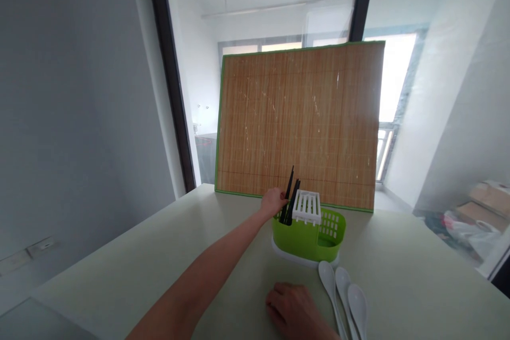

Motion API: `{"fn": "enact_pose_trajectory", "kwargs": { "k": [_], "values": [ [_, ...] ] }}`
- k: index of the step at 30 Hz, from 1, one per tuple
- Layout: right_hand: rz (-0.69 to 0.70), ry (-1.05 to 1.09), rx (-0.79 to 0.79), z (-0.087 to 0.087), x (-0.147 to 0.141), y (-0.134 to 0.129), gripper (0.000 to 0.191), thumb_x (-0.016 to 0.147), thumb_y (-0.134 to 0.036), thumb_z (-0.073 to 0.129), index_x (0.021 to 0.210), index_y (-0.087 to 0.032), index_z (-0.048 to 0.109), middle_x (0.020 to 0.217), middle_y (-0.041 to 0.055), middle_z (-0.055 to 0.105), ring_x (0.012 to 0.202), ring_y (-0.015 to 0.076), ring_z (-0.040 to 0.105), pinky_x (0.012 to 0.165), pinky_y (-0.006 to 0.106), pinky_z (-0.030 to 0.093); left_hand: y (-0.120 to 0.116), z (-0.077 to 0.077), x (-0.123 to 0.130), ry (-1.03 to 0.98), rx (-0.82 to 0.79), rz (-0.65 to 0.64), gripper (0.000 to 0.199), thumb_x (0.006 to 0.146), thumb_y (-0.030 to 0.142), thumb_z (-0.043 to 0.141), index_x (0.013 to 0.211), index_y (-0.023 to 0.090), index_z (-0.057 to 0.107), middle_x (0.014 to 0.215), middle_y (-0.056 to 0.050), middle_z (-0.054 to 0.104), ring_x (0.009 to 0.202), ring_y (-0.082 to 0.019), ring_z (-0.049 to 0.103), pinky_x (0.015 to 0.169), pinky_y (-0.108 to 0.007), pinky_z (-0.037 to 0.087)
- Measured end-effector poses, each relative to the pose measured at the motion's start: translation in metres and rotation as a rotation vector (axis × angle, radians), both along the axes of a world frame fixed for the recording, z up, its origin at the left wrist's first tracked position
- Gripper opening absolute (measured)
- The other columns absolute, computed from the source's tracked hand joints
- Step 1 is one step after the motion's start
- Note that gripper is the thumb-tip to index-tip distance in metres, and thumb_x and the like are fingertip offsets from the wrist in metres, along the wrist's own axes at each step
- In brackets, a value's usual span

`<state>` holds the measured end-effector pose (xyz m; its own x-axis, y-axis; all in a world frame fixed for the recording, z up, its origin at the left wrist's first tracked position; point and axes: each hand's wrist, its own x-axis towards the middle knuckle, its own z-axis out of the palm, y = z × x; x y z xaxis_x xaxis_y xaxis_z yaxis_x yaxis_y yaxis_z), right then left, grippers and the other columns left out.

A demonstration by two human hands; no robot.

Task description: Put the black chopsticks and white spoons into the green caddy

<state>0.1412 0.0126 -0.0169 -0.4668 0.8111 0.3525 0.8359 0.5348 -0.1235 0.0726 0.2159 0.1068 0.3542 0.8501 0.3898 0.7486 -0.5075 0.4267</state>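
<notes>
Left hand (274, 202) pinches black chopsticks (290, 183) by the green caddy's (297, 239) white rack (306, 206), bamboo mat (298, 122) behind, curled right hand (294, 308) near white spoons (327, 276).

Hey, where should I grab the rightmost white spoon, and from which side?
I'd pinch the rightmost spoon by its slim handle, just behind the bowl, coming from the right: the handle points toward you, and the middle spoon crowds its left.
</notes>
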Motion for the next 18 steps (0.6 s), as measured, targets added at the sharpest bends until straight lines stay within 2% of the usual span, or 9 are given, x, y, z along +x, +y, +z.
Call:
{"fn": "enact_pose_trajectory", "kwargs": {
  "k": [7,12,15,18],
  "values": [
    [-0.002,-0.017,-0.016,0.001,-0.001,0.001,0.01,0.081,-0.021,0.05,0.075,-0.023,0.057,0.076,-0.003,0.062,0.066,0.0125,0.057,0.054,0.022,0.03,-0.01,-0.003,0.005,0.107,0.046,0.026,0.021,0.072,0.021,0.061,0.093,0.019,0.065,0.084,-0.007,0.066,0.084,-0.021,0.061,0.072,-0.028,0.046],
    [0.003,0.004,-0.011,-0.004,0.001,0.001,0.01,0.082,-0.021,0.049,0.077,-0.022,0.057,0.077,-0.0032,0.062,0.068,0.0122,0.056,0.056,0.023,0.028,-0.021,-0.002,0.005,0.144,0.1,0.008,0.022,0.074,0.02,0.059,0.096,0.019,0.065,0.082,-0.007,0.066,0.084,-0.021,0.061,0.072,-0.028,0.045],
    [-0.002,0.003,-0.009,-0.003,0.0,0.0,0.01,0.083,-0.022,0.049,0.076,-0.023,0.057,0.077,-0.0036,0.062,0.068,0.0123,0.056,0.056,0.023,0.028,-0.03,0.003,0.001,0.13,0.146,0.021,0.028,0.079,0.021,0.053,0.106,0.02,0.061,0.087,-0.007,0.066,0.086,-0.021,0.06,0.073,-0.029,0.045],
    [-0.004,-0.009,-0.019,0.001,-0.001,-0.001,0.009,0.082,-0.022,0.05,0.075,-0.023,0.056,0.076,-0.0045,0.062,0.067,0.0119,0.057,0.055,0.024,0.028,-0.046,0.004,-0.007,-0.02,0.256,0.017,0.031,0.085,0.024,0.045,0.115,0.023,0.054,0.096,-0.004,0.064,0.085,-0.017,0.059,0.075,-0.027,0.044]
  ]
}}
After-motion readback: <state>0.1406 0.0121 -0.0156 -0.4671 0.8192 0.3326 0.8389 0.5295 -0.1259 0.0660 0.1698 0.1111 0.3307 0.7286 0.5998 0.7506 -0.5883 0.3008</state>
